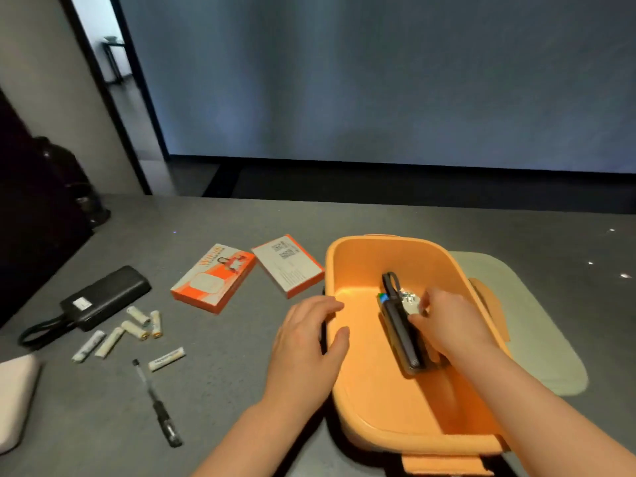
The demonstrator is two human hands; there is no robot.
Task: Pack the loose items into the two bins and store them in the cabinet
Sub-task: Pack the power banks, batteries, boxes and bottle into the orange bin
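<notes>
A: Far left of the hands?
B: Black power bank (105,297) with cable, six white batteries (139,330) scattered beside it, a black pen (157,404) nearer, all on the grey worktop (220,373).
A: Closer in?
B: Two orange-and-white boxes (213,277), just beyond the left hand (309,342), not touching it.
A: Left hand itself?
B: Fingers relaxed, resting flat against the left rim of the orange bin (371,390), gripping nothing.
A: Right hand?
B: Right hand (444,321) reaching inside the bin, fingertips pinching a small silvery item (409,301), too blurred to name. Beside it, a dark power bank (401,332) lying on the bin floor.
A: Right of the hands?
B: Pale green lid (537,325), partly under the bin.
</notes>
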